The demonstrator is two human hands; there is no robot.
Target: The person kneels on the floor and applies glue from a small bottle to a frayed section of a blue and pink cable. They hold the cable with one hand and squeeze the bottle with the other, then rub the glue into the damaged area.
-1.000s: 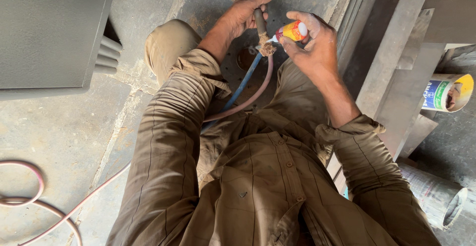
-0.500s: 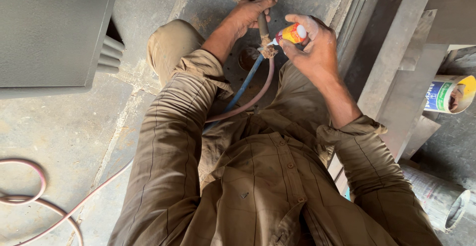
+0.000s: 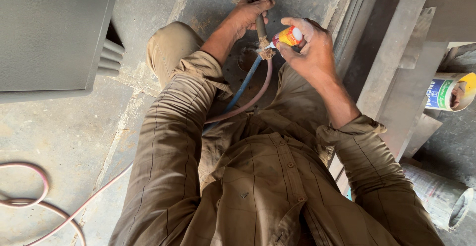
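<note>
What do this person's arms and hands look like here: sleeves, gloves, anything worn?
Both arms wear long olive-brown sleeves, creased, with cuffs turned back below the elbow. The left hand and right hand are bare: no gloves, rings or watch visible. Matching buttoned shirt.

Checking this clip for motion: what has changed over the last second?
Very little. The right hand drew the small yellow tube slightly closer to the hose joint. The left hand kept its grip on the torch handle; the blue hose and pink hose lie unchanged.
</note>
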